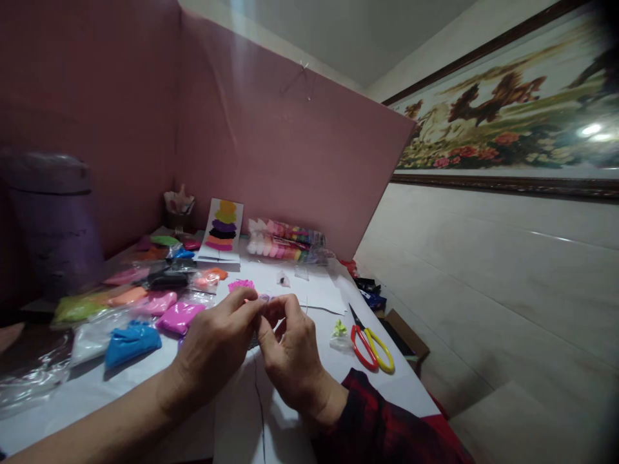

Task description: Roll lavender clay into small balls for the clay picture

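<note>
My left hand (pixel 220 332) and my right hand (pixel 290 351) meet above the white table, fingertips pinched together. A small pale purple piece (pixel 264 298) shows at the fingertips; its shape and material are mostly hidden by my fingers. Just beyond them a bright pink lump (pixel 242 285), like modelling clay, is partly covered by my left fingers. Left of my left hand lie a magenta clay pack (pixel 181 317) and a blue one (pixel 132 343). Scissors (pixel 370 348) with red and yellow handles rest to the right, beside a yellow-green clay bit (pixel 339 327) on clear plastic.
More bagged clay (pixel 128 296) covers the table's left side. A colour-swatch card (pixel 222 229) leans at the back beside packaged colour sticks (pixel 287 241). A purple bottle (pixel 55 225) stands far left. Pink panels (pixel 290 154) close off the back and left.
</note>
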`<state>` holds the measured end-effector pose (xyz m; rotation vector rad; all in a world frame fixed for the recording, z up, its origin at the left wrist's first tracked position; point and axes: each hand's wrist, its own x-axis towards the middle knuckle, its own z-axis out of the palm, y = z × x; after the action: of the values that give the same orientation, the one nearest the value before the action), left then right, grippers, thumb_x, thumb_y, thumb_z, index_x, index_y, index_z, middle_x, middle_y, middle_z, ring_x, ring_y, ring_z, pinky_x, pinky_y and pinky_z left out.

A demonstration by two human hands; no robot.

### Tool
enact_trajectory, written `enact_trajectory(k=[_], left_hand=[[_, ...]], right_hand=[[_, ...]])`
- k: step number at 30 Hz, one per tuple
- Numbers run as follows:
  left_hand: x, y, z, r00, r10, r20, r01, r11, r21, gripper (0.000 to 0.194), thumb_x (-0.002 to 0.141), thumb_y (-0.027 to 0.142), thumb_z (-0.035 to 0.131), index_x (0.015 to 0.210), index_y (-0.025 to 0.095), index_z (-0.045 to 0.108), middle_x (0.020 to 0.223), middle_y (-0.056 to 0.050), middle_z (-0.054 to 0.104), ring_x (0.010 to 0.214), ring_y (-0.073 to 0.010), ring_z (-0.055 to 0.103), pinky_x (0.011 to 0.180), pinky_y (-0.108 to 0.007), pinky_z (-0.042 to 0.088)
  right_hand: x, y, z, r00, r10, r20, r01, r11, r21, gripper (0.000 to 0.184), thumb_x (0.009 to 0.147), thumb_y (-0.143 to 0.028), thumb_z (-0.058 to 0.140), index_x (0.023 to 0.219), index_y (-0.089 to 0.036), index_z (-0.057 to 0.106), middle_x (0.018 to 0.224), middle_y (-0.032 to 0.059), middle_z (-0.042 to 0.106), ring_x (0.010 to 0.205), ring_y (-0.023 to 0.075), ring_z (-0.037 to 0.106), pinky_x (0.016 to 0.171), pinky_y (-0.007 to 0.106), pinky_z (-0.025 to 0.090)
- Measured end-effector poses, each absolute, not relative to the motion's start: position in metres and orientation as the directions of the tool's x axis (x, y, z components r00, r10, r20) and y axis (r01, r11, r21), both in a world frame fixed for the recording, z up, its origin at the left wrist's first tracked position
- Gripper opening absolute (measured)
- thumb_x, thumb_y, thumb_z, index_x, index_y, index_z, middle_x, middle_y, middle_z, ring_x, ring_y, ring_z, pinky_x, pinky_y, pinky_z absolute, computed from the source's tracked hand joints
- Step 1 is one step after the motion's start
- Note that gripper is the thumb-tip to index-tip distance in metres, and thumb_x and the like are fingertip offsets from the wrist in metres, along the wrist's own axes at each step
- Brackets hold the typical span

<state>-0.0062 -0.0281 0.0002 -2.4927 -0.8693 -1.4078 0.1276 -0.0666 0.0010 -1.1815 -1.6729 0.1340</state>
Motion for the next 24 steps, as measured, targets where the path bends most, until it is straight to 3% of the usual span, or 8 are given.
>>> enact_trajectory(k=[4,8,13,19,24], left_hand=[[-0.005,-0.031,0.001,0.430,0.372,0.823,0.574,-0.816,0.069,0.021,0.088,0.011,0.046,0.093,0.011,0.067,0.097,-0.015,0.066,0.080,-0.0257,0.067,0.062,-0.036,0.057],[-0.006,-0.034,0.004,0.458,0.375,0.806,0.620,-0.785,0.013,0.024,0.089,0.013,0.044,0.098,0.010,0.066,0.096,-0.017,0.068,0.083,-0.0299,0.067,0.062,-0.041,0.057],[-0.009,-0.039,0.011,0.486,0.362,0.796,0.615,-0.788,-0.017,0.024,0.089,0.014,0.044,0.087,0.012,0.067,0.081,-0.013,0.069,0.075,-0.0276,0.066,0.062,-0.040,0.056],[-0.013,-0.041,0.014,0.493,0.323,0.808,0.646,-0.758,-0.092,0.024,0.089,0.013,0.044,0.088,0.013,0.068,0.079,-0.011,0.070,0.076,-0.0257,0.065,0.063,-0.035,0.054],[-0.015,-0.044,0.015,0.444,0.364,0.819,0.636,-0.772,-0.002,0.024,0.086,0.015,0.047,0.079,0.018,0.069,0.073,-0.007,0.069,0.071,-0.0208,0.064,0.062,-0.028,0.049]], right_hand=[[0.129,-0.063,0.000,0.040,0.724,0.688,0.635,0.514,-0.577,0.001,0.082,-0.018,0.049,0.082,-0.019,0.049,0.072,0.0014,0.059,0.063,0.0151,0.056,0.059,0.026,0.044],[0.133,-0.059,-0.005,-0.016,0.646,0.763,0.658,0.582,-0.478,0.007,0.082,-0.014,0.044,0.079,-0.020,0.046,0.067,-0.0008,0.052,0.059,0.0135,0.050,0.058,0.026,0.042],[0.134,-0.063,-0.003,-0.121,0.526,0.842,0.758,0.596,-0.264,0.012,0.084,-0.010,0.039,0.078,-0.020,0.044,0.069,0.0001,0.047,0.059,0.0139,0.045,0.058,0.027,0.038],[0.132,-0.068,0.001,-0.181,0.517,0.837,0.750,0.622,-0.223,0.013,0.084,-0.009,0.038,0.079,-0.020,0.042,0.070,0.0006,0.046,0.059,0.0145,0.046,0.057,0.027,0.038],[0.129,-0.078,0.002,-0.195,0.483,0.854,0.724,0.658,-0.206,0.013,0.084,-0.007,0.039,0.083,-0.020,0.043,0.074,0.0027,0.051,0.064,0.0158,0.050,0.061,0.029,0.042]])
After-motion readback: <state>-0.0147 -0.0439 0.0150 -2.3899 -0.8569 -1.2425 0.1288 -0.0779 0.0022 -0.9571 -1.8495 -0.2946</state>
